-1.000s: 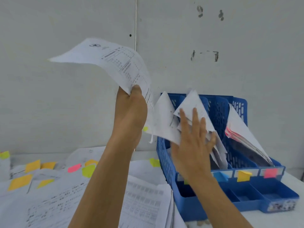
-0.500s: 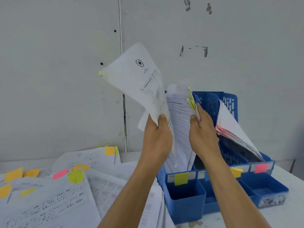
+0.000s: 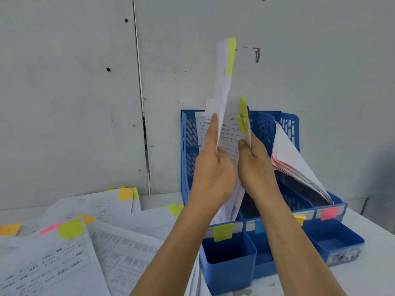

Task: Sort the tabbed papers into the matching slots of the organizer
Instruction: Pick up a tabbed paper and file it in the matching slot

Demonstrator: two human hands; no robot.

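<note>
The lime-tabbed sheet (image 3: 223, 86) is held upright and nearly edge-on, pinched low down between the thumb and fingers of the left hand (image 3: 213, 167). Its lower part appears to be entering the leftmost slot of the blue organizer (image 3: 185, 146), directly beneath that hand. Just to the right of the left hand, the filed papers (image 3: 229, 135), which bear lime tabs of their own, are gripped at their right edge by the right hand (image 3: 255, 165), with the thumb in front and the fingers curled behind. Below both wrists a lime label (image 3: 223, 231) is seen on the slot's front, so the colour is judged to match. Beyond the right hand, pink-tabbed papers (image 3: 295, 165) lean in the far slot, and the unsorted pile (image 3: 85, 242) is spread to the left of the left forearm. Several risks are foreseen. The tall part of the sheet above the pinch is unsupported and could buckle if it is pushed down quickly. Its lower corner could be caught on the filed papers and crumpled. Were the right hand's grip loosened early, the gap would likely be closed by slumping paper.
</note>
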